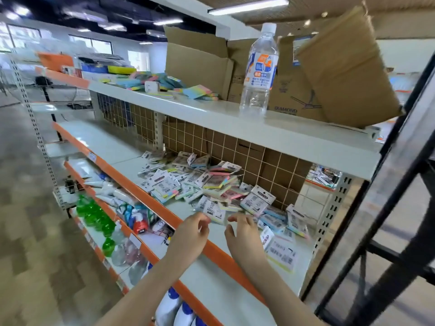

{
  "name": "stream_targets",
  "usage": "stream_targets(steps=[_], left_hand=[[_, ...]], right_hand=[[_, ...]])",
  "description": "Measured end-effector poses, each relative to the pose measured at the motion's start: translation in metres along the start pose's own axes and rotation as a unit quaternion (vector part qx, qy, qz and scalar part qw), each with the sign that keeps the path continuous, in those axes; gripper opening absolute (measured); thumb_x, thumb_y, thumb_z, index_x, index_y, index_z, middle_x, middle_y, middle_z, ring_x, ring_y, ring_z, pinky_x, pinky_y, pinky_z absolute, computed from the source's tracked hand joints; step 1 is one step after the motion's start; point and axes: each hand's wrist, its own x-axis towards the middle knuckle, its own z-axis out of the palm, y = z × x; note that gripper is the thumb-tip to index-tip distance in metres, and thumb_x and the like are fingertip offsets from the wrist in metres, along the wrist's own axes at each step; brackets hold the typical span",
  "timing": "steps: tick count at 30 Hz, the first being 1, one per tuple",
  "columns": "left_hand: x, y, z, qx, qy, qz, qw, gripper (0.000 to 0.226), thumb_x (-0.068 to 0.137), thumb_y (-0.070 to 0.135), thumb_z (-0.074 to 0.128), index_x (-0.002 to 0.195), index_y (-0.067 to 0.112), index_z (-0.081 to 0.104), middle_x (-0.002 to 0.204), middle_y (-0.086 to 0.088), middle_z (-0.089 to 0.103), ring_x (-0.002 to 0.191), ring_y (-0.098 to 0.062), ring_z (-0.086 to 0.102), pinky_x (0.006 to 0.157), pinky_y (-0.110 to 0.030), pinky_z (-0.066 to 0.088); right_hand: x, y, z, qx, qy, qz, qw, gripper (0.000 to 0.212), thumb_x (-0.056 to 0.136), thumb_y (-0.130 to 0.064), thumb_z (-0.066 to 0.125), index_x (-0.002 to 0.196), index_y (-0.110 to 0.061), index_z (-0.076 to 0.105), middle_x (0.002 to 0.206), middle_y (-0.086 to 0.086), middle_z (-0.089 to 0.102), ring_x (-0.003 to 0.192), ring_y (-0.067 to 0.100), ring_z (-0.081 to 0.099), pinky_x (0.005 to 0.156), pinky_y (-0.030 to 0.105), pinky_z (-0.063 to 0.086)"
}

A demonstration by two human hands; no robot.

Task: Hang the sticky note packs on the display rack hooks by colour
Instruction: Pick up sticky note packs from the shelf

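Note:
A heap of packaged sticky note packs (207,184), pastel pads with white header cards, lies on the middle shelf (131,149) against a wire grid back panel (235,147). My left hand (190,231) and my right hand (242,229) reach over the shelf's orange edge to the near side of the heap. Between their fingertips sits one pack (215,214) with a barcode label; both hands pinch its edges. More packs (282,252) lie to the right. Loose unwrapped pads (164,84) are piled on the top shelf. No hooks are visible.
A clear water bottle (260,69) and open cardboard boxes (329,74) stand on the top shelf. Lower shelves hold green bottles (94,215) and other goods. A black metal frame (388,208) rises at the right. Tiled floor stretches to the left.

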Motion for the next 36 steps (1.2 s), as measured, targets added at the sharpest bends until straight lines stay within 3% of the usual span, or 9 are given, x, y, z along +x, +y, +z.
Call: stream_targets(steps=[4, 8, 12, 21, 26, 30, 33, 36], left_hand=[[0.031, -0.007, 0.017, 0.021, 0.024, 0.014, 0.999, 0.023, 0.091, 0.008, 0.051, 0.111, 0.012, 0.06, 0.112, -0.003, 0.063, 0.107, -0.019, 0.057, 0.089, -0.032, 0.045], [0.058, -0.012, 0.03, 0.052, 0.024, 0.018, 0.998, 0.026, 0.091, 0.009, 0.051, 0.116, 0.013, 0.057, 0.115, -0.007, 0.059, 0.111, -0.024, 0.053, 0.09, -0.038, 0.044], [0.082, -0.018, 0.039, 0.089, 0.011, 0.029, 0.996, 0.032, 0.093, 0.011, 0.049, 0.125, 0.013, 0.051, 0.122, -0.008, 0.054, 0.116, -0.024, 0.046, 0.095, -0.033, 0.039], [0.125, -0.038, 0.063, 0.114, -0.054, 0.072, 0.989, 0.037, 0.094, 0.015, 0.05, 0.131, 0.013, 0.044, 0.123, -0.008, 0.051, 0.115, -0.022, 0.048, 0.089, -0.027, 0.039], [0.148, -0.062, 0.073, 0.102, -0.127, 0.111, 0.98, 0.049, 0.095, 0.016, 0.051, 0.141, 0.015, 0.035, 0.135, -0.006, 0.045, 0.123, -0.022, 0.045, 0.099, -0.03, 0.041], [0.169, -0.081, 0.079, 0.112, -0.13, 0.144, 0.975, 0.04, 0.094, 0.018, 0.052, 0.133, 0.016, 0.045, 0.132, -0.003, 0.049, 0.125, -0.019, 0.043, 0.1, -0.027, 0.039], [0.181, -0.089, 0.08, 0.135, -0.088, 0.165, 0.973, 0.027, 0.094, 0.023, 0.051, 0.12, 0.019, 0.053, 0.117, 0.0, 0.056, 0.113, -0.019, 0.05, 0.09, -0.027, 0.043], [0.193, -0.092, 0.081, 0.131, -0.055, 0.213, 0.967, 0.016, 0.082, 0.015, 0.067, 0.096, 0.014, 0.059, 0.093, -0.003, 0.062, 0.091, -0.025, 0.059, 0.073, -0.032, 0.05]], right_hand=[[0.025, 0.01, 0.011, 0.01, 0.009, 0.031, 0.999, 0.029, 0.095, -0.018, 0.048, 0.124, -0.013, 0.05, 0.127, 0.007, 0.048, 0.122, 0.025, 0.041, 0.1, 0.036, 0.038], [0.052, 0.019, 0.019, 0.013, 0.034, 0.061, 0.997, 0.033, 0.095, -0.018, 0.049, 0.127, -0.013, 0.049, 0.13, 0.007, 0.047, 0.125, 0.025, 0.039, 0.102, 0.039, 0.037], [0.074, 0.031, 0.022, -0.036, 0.055, 0.077, 0.995, 0.039, 0.092, -0.017, 0.048, 0.131, -0.011, 0.047, 0.134, 0.008, 0.044, 0.127, 0.027, 0.035, 0.107, 0.039, 0.031], [0.099, 0.061, 0.045, -0.078, -0.001, 0.153, 0.985, 0.049, 0.092, -0.019, 0.048, 0.138, -0.008, 0.034, 0.141, 0.01, 0.036, 0.132, 0.029, 0.031, 0.107, 0.038, 0.03], [0.111, 0.06, 0.066, -0.077, -0.022, 0.208, 0.975, 0.057, 0.094, -0.024, 0.048, 0.144, -0.009, 0.026, 0.15, 0.011, 0.027, 0.14, 0.032, 0.023, 0.113, 0.042, 0.026], [0.121, 0.061, 0.08, -0.099, 0.0, 0.221, 0.97, 0.056, 0.093, -0.023, 0.048, 0.143, -0.008, 0.028, 0.15, 0.01, 0.029, 0.139, 0.03, 0.026, 0.114, 0.041, 0.025], [0.126, 0.06, 0.086, -0.095, 0.026, 0.246, 0.964, 0.051, 0.092, -0.022, 0.048, 0.14, -0.01, 0.034, 0.144, 0.011, 0.038, 0.134, 0.03, 0.034, 0.109, 0.043, 0.033], [0.131, 0.057, 0.087, -0.109, 0.07, 0.264, 0.956, 0.046, 0.091, -0.022, 0.047, 0.135, -0.012, 0.039, 0.137, 0.009, 0.042, 0.128, 0.029, 0.039, 0.103, 0.043, 0.039]])
